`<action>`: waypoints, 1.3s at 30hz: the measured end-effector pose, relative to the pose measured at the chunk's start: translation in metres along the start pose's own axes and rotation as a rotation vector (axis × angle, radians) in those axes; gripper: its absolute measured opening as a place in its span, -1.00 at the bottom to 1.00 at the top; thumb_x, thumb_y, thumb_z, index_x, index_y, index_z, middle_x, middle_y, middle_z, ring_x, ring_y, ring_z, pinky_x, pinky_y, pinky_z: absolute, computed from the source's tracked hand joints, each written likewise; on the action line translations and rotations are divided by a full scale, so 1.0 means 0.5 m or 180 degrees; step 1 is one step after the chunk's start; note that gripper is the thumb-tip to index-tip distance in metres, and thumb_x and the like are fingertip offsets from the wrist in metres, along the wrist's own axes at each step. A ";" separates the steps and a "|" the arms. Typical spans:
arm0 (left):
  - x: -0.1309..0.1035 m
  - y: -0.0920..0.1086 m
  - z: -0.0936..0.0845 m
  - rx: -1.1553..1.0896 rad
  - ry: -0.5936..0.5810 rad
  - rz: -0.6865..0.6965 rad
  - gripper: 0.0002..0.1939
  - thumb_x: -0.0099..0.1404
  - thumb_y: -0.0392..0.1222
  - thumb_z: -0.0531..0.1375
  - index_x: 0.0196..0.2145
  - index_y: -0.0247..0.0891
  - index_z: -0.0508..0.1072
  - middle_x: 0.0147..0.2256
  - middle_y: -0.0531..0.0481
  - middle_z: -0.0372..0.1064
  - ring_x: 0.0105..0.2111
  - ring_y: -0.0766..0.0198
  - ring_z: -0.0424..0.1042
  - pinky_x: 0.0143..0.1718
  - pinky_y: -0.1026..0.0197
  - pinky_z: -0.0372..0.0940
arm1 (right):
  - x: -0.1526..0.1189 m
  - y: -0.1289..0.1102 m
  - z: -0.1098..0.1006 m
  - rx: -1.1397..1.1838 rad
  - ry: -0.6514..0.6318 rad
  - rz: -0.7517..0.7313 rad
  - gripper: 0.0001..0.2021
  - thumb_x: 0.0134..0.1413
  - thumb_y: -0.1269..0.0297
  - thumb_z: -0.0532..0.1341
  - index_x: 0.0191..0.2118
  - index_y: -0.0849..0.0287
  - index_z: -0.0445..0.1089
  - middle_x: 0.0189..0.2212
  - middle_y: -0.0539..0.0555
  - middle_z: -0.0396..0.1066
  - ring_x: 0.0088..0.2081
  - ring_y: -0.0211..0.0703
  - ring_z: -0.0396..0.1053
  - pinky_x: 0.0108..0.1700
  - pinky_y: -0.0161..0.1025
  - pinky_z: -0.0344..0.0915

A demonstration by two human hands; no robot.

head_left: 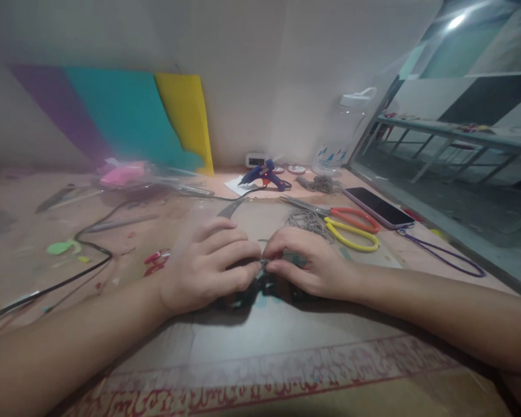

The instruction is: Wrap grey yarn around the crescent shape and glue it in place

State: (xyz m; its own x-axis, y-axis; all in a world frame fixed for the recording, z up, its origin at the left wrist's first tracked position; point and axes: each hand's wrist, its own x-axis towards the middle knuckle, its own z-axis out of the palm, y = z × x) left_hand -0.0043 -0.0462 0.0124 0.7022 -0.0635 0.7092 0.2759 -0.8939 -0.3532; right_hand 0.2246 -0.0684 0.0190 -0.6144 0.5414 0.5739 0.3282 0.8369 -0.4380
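Observation:
My left hand (215, 260) and my right hand (310, 260) meet over the middle of the work surface, fingertips almost touching. Both are closed in a pinch on something small and greyish, mostly hidden by the fingers and too small to name. Beneath them lies a pale sheet (226, 341) with a red patterned border along the near side. Just beyond my right hand is a tangle of grey cord (308, 223). Scissors (351, 223) with one orange and one yellow handle loop rest partly over that cord. Left of my left hand lies a small red piece (157, 260).
A blue glue gun (263, 174) rests at the back, its black cable (99, 255) running left. Behind my right hand are a phone (380, 207) with a strap, more grey cord (319, 183) and a clear bottle (341, 136). Coloured sheets (121, 113) lean on the wall above a pink item (124, 174).

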 end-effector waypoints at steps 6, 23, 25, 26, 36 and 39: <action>0.005 0.000 -0.006 0.0064 -0.0129 0.0128 -0.89 0.37 -0.31 0.14 -0.30 -0.19 0.44 -0.24 0.06 0.56 -0.24 0.26 0.45 0.01 0.04 0.24 | 0.004 -0.010 -0.001 0.0515 -0.0242 0.1074 -0.89 0.18 0.31 0.21 -0.34 0.20 0.43 -0.42 0.01 0.47 -0.36 -0.26 0.40 -0.24 -0.32 0.34; -0.006 -0.008 0.018 -0.0734 -0.0064 -0.0823 -0.82 0.29 -0.44 0.19 -0.23 -0.20 0.34 -0.29 0.06 0.51 -0.29 0.31 0.46 -0.01 0.06 0.24 | 0.006 0.021 0.001 0.0552 0.0426 0.1381 -0.91 0.21 0.28 0.18 -0.27 0.19 0.37 -0.40 -0.01 0.42 -0.36 -0.28 0.39 -0.32 -0.33 0.30; -0.003 -0.006 0.020 -0.0833 -0.0079 -0.1083 -0.90 0.31 -0.36 0.21 -0.25 -0.21 0.36 -0.34 0.05 0.49 -0.32 0.29 0.44 -0.11 0.12 0.26 | 0.006 0.020 -0.001 0.0351 0.0496 0.1276 -0.91 0.19 0.29 0.20 -0.32 0.19 0.35 -0.44 -0.02 0.40 -0.39 -0.28 0.35 -0.36 -0.34 0.26; -0.003 -0.004 0.020 -0.0861 -0.0086 -0.1251 -0.93 0.31 -0.31 0.22 -0.25 -0.22 0.38 -0.36 0.05 0.48 -0.34 0.29 0.43 -0.17 0.15 0.27 | 0.005 0.020 -0.002 0.0327 0.0522 0.1236 -0.90 0.19 0.30 0.20 -0.33 0.18 0.34 -0.45 -0.03 0.39 -0.39 -0.28 0.34 -0.36 -0.34 0.25; 0.028 0.024 0.001 -0.2348 -0.0033 -0.3218 -0.70 0.45 -0.03 0.05 -0.25 -0.25 0.48 -0.45 0.03 0.49 -0.44 0.30 0.48 -0.42 0.27 0.34 | -0.003 0.031 -0.004 0.0245 0.0422 0.1014 -0.77 0.34 0.28 0.03 -0.37 0.16 0.27 -0.52 -0.05 0.35 -0.46 -0.29 0.31 -0.34 -0.31 0.23; 0.033 0.026 0.013 -0.3390 -0.0017 -0.3811 -0.62 0.44 0.06 0.01 -0.24 -0.28 0.46 -0.50 -0.02 0.48 -0.48 0.25 0.48 -0.47 0.23 0.36 | -0.002 0.036 -0.003 0.0192 0.0500 0.1051 -0.72 0.36 0.26 0.01 -0.41 0.16 0.27 -0.52 -0.04 0.35 -0.45 -0.30 0.31 -0.33 -0.31 0.24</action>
State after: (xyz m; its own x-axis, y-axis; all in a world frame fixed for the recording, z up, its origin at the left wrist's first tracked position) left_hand 0.0151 -0.0559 0.0158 0.4309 0.8674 0.2489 0.0830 -0.3128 0.9462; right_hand 0.2321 -0.0540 0.0115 -0.3633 0.7912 0.4920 0.4446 0.6113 -0.6548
